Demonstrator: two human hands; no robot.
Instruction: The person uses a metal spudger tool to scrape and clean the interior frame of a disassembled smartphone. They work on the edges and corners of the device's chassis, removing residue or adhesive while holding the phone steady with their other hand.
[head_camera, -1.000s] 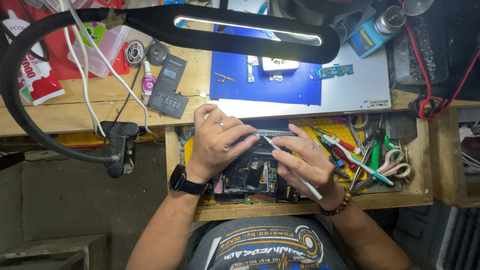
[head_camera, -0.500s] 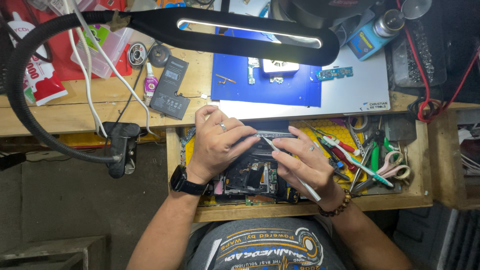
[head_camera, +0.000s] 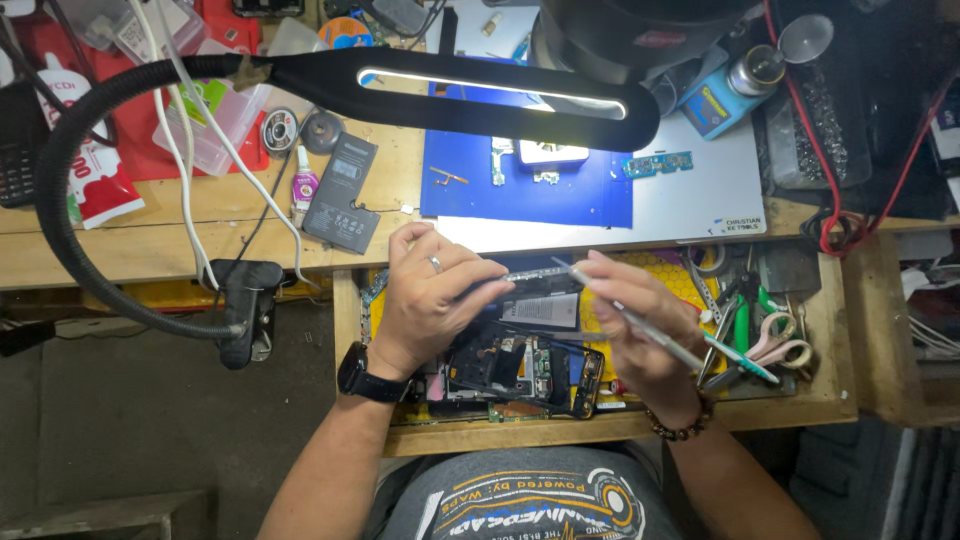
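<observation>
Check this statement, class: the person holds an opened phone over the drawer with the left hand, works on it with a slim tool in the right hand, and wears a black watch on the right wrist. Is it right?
Not quite. The head view shows the black watch on the left wrist; the right wrist carries a beaded bracelet. The rest stands: the left hand holds the opened phone over the drawer, and the right hand works with the slim tool.

My wooden bench (head_camera: 150, 245) carries a blue mat (head_camera: 530, 195) on a grey sheet (head_camera: 690, 195). Left of the mat lie a black phone battery (head_camera: 343, 193), a small glue tube (head_camera: 303, 187) and two solder spools (head_camera: 298, 130). Below the mat, my open drawer (head_camera: 600, 425) holds opened phones (head_camera: 525, 370), scissors (head_camera: 780, 350) and pliers.
</observation>
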